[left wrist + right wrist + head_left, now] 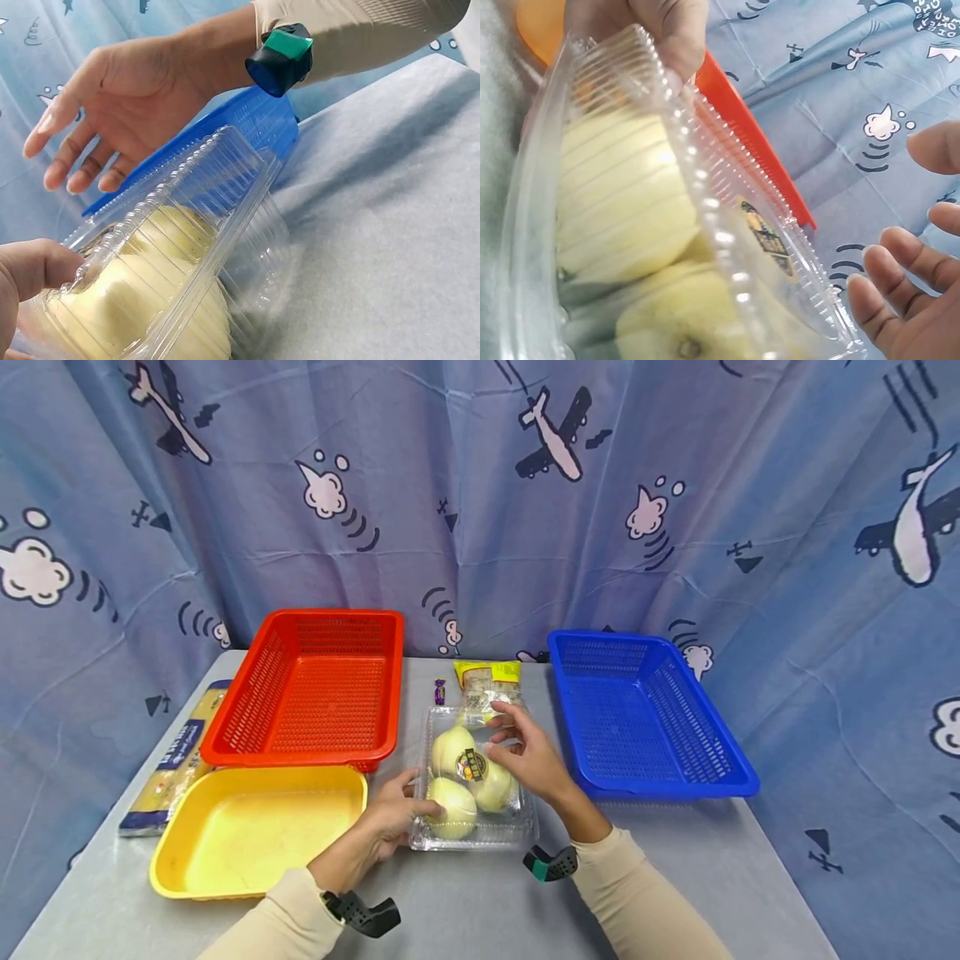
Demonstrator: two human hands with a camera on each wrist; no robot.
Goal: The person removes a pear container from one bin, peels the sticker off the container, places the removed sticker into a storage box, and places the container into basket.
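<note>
A clear plastic clamshell box of round, pale yellow fruits is in the middle of the head view, with a dark round label on its lid. My left hand grips the box by its left side, thumb over the top edge and fingers mostly hidden below. Above the right half of the lid is my right hand, its fingers loosely bent and holding nothing. In the right wrist view, those fingertips stand apart from the box beside its edge.
Behind the box lie a yellow-topped clear packet and a small purple-wrapped candy. A red basket and yellow tub stand left, beside a long yellow-and-blue package. The blue basket is right, before a patterned curtain.
</note>
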